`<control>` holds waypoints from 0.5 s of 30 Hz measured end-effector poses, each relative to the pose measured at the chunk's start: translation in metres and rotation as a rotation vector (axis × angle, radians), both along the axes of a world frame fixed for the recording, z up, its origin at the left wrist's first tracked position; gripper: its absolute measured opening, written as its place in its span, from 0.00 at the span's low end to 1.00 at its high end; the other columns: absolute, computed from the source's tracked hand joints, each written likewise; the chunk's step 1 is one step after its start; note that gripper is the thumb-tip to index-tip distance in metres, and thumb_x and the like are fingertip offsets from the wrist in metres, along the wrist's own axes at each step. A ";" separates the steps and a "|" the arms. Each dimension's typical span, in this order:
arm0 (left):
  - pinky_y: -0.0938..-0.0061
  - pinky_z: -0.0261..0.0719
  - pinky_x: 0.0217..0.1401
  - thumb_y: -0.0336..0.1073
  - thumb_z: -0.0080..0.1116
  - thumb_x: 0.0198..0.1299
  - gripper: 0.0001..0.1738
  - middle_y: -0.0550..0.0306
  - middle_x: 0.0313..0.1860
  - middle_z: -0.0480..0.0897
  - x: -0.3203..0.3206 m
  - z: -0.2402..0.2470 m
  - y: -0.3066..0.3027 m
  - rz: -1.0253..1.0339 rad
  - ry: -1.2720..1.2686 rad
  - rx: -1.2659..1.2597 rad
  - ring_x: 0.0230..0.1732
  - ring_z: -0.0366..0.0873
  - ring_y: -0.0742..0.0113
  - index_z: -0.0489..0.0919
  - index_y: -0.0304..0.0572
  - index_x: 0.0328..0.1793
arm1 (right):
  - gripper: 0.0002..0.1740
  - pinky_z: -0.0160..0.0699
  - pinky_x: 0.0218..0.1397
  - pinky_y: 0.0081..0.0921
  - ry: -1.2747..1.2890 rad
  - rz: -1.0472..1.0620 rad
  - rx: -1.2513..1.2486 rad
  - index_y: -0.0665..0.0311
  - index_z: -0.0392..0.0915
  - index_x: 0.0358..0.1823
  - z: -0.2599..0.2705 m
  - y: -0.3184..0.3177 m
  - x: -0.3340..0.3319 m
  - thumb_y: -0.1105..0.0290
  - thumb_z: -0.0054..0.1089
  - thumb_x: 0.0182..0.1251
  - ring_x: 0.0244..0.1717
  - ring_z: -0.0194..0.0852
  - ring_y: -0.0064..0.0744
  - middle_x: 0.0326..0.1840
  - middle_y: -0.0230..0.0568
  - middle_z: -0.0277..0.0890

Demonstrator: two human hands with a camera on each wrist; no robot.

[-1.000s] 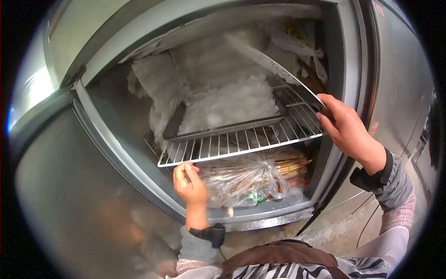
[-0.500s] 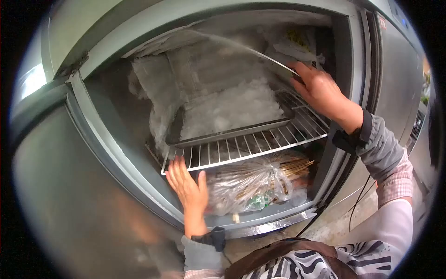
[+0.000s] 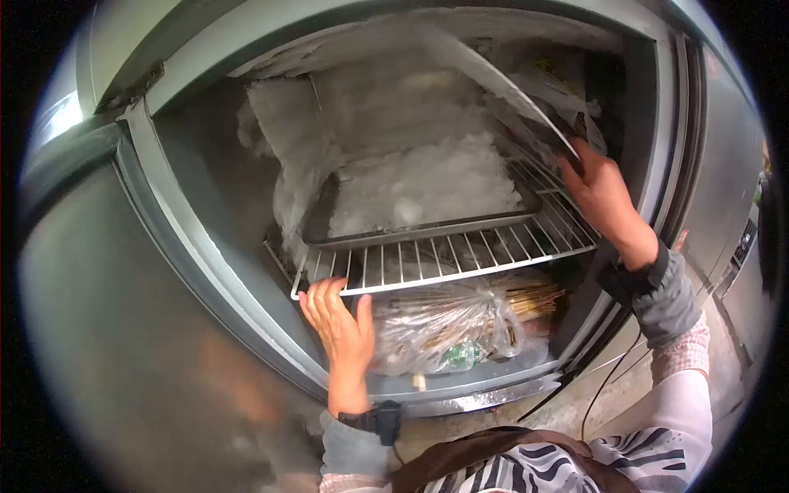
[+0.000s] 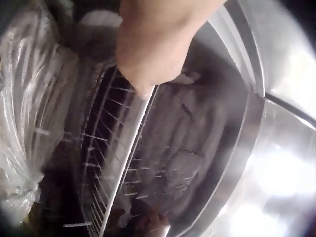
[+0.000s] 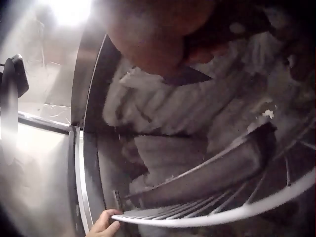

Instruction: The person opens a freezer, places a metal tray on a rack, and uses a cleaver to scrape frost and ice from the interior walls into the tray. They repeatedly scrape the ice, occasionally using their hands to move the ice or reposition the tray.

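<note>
My right hand grips one end of a long, thin, flat blade, which slants up and left toward the frosted back of a freezer compartment. Its far part blurs into the frost; the handle is hidden in my hand. In the right wrist view a dark pointed piece shows by that hand. My left hand holds the front left corner of a white wire shelf, fingers over the edge wire. On this shelf stands a dark metal tray heaped with loose white frost.
Below the shelf lies a clear plastic bag with bundled thin sticks. Thick ice coats the left and back walls. The steel door stands ajar at left; the compartment's frame bounds the right.
My right hand moved up and inward with the blade, then back right and down. My left hand spread flat at the shelf corner, then bent its fingers over the wire.
</note>
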State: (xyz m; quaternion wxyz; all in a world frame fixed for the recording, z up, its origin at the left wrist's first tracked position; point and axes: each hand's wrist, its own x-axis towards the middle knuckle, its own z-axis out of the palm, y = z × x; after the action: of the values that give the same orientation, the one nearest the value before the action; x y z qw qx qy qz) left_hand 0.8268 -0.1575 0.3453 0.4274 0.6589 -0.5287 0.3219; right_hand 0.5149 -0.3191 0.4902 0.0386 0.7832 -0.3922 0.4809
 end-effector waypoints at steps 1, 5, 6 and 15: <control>0.49 0.41 0.72 0.39 0.56 0.57 0.22 0.47 0.53 0.68 0.001 -0.001 0.000 -0.001 0.003 -0.002 0.62 0.60 0.48 0.67 0.38 0.55 | 0.14 0.70 0.35 0.46 -0.011 0.011 0.093 0.68 0.72 0.44 0.002 0.006 -0.005 0.66 0.53 0.63 0.36 0.72 0.63 0.30 0.64 0.72; 0.49 0.41 0.72 0.41 0.53 0.59 0.21 0.46 0.53 0.69 0.001 0.001 0.001 -0.029 0.011 -0.009 0.62 0.60 0.47 0.68 0.37 0.55 | 0.13 0.70 0.35 0.47 0.070 0.074 -0.092 0.68 0.73 0.41 0.008 0.011 0.005 0.65 0.53 0.63 0.35 0.72 0.63 0.31 0.64 0.72; 0.49 0.41 0.72 0.41 0.53 0.59 0.21 0.46 0.53 0.69 0.002 0.000 0.005 -0.034 0.004 0.001 0.62 0.60 0.47 0.68 0.37 0.55 | 0.13 0.70 0.36 0.47 0.087 0.056 -0.072 0.69 0.73 0.39 0.022 0.007 0.017 0.65 0.54 0.62 0.35 0.72 0.64 0.32 0.64 0.72; 0.49 0.40 0.73 0.37 0.53 0.57 0.20 0.47 0.54 0.68 0.007 0.001 0.010 -0.161 0.040 -0.027 0.62 0.60 0.48 0.67 0.39 0.54 | 0.13 0.73 0.38 0.45 -0.006 0.023 -0.044 0.67 0.74 0.42 0.015 0.021 0.010 0.67 0.54 0.60 0.35 0.75 0.61 0.30 0.62 0.75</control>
State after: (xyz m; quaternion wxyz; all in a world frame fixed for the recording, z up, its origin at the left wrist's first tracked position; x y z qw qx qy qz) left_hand 0.8335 -0.1472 0.3463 0.4711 0.6149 -0.5670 0.2803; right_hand 0.5245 -0.2985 0.5056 0.0491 0.7853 -0.3724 0.4921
